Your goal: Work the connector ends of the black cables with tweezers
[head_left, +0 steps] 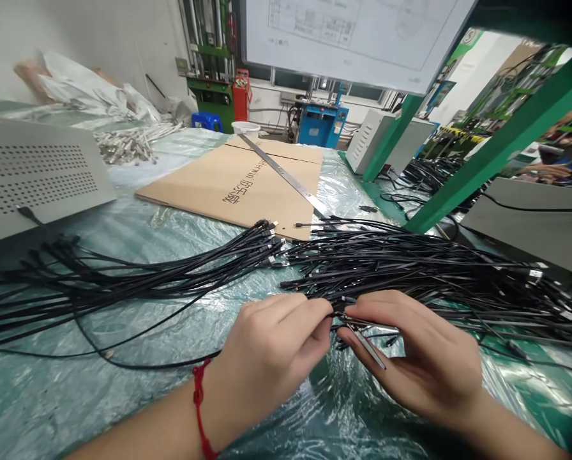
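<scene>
My left hand [276, 351], with a red cord round its wrist, is closed on a black cable [171, 366] that trails away to the left. Its fingertips meet those of my right hand [417, 351] over the cable's end, which is mostly hidden. Between the thumb and fingers of my right hand sits a thin, slim metal tool [369, 348], its free end pointing down toward me; its exact kind is unclear. Just beyond my hands lies a large pile of black cables [386, 262]. To the left, a looser bundle of black cables [171, 271] has its metal plugs toward the middle.
A flat cardboard sheet [195, 185] bears a steel ruler [286, 176]. At left stands a perforated grey box [37, 185]. A green post [482, 140] slants up at right. Plastic film [137, 409] covers the table. Far right, another person's hand [549, 171] shows.
</scene>
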The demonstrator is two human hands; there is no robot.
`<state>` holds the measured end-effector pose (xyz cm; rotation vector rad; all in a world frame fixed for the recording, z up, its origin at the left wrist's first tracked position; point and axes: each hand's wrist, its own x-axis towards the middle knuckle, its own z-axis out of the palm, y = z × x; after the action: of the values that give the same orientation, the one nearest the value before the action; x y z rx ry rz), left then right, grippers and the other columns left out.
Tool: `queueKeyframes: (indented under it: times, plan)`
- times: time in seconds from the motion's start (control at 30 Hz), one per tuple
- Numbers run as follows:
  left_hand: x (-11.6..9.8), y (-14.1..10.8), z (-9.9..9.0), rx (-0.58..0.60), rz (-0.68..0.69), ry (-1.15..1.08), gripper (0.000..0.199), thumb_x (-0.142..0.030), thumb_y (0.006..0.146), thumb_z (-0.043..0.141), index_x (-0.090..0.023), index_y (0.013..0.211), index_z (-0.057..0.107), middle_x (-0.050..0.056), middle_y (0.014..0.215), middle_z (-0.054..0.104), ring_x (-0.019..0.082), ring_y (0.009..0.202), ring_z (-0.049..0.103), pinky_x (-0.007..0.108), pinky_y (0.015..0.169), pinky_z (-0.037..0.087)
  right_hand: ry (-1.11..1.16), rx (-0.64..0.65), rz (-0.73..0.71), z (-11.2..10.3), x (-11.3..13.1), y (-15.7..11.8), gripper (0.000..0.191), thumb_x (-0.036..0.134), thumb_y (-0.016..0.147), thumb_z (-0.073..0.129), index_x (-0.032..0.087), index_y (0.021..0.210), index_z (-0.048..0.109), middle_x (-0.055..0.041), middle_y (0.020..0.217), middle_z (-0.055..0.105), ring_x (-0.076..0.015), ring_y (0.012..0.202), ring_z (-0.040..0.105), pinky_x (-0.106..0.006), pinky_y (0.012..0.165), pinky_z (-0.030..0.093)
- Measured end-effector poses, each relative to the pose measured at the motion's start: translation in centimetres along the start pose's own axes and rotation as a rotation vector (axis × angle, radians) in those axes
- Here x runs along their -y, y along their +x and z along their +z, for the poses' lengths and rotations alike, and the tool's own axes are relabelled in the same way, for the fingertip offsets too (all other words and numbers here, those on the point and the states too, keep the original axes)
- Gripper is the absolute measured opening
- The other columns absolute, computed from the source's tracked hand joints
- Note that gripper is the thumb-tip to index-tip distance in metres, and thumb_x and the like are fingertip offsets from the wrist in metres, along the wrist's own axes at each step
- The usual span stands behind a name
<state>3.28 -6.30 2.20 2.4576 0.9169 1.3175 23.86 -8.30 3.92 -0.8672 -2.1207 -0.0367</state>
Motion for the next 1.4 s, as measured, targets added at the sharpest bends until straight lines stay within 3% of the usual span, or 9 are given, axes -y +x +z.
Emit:
queueKeyframes:
  times: [0.4,0.83,0.97,1.07,1.23,1.4]
  plan:
    - [0.2,-0.3,0.2,0.032,-0.009,-0.01,0.014,-0.008,0.091,0.059,-0.015,0.1,0.067,0.002,0.083,0.069,0.016,0.073,0.065,0.03,0.067,0.051,-0.015,0.035,-0.027,0.3,-0.1,-0.2,0.032,0.005,0.083,0.072,0.015,0.112,0.064,-0.0054,0.097,0.07,-0.0125,0.091,0.065,-0.023,0.084,0.056]
    - [0.4,-0.4,0.4,0.044,0.026,0.045,0.014,-0.009,0.092,0.058,-0.016,0.101,0.066,-0.001,0.076,0.064,0.014,0.068,0.06,0.03,0.061,0.045,0.082,0.061,0.015,0.3,-0.4,0.4,0.023,0.006,0.086,0.069,0.016,0.105,0.064,-0.002,0.089,0.069,-0.0101,0.081,0.066,-0.021,0.076,0.055]
    - [0.2,-0.1,0.1,0.019,0.022,0.027,0.011,-0.011,0.092,0.061,-0.017,0.1,0.066,0.0,0.079,0.066,0.014,0.069,0.062,0.029,0.063,0.046,0.099,-0.018,0.106,0.6,-1.4,0.2,0.024,0.01,0.085,0.071,0.019,0.106,0.062,-0.0022,0.094,0.067,-0.0119,0.086,0.064,-0.024,0.078,0.053]
    - [0.3,0.0,0.1,0.0,0.023,0.018,0.01,-0.012,0.092,0.062,-0.017,0.099,0.065,-0.001,0.078,0.066,0.013,0.068,0.061,0.028,0.063,0.047,0.157,0.025,0.258,0.8,-1.7,0.2,0.018,0.017,0.09,0.067,0.023,0.106,0.06,-0.0008,0.092,0.065,-0.0111,0.081,0.063,-0.023,0.071,0.053]
    - [0.8,-0.2,0.2,0.023,0.061,0.013,0.02,-0.016,0.093,0.063,-0.018,0.113,0.063,-0.001,0.085,0.067,0.013,0.073,0.063,0.028,0.066,0.047,0.455,0.046,0.594,1.2,-1.8,0.7,0.011,0.031,0.094,0.064,0.025,0.102,0.059,0.0025,0.078,0.062,-0.0083,0.068,0.061,-0.017,0.058,0.048]
    - [1.2,-0.4,0.0,0.072,0.117,0.035,0.023,-0.012,0.097,0.057,-0.019,0.118,0.062,-0.003,0.077,0.059,0.012,0.067,0.056,0.028,0.059,0.04,0.685,0.09,0.729,1.8,-1.9,1.1,0.019,0.038,0.093,0.064,0.021,0.099,0.059,0.0047,0.066,0.055,-0.0072,0.057,0.053,-0.017,0.048,0.041]
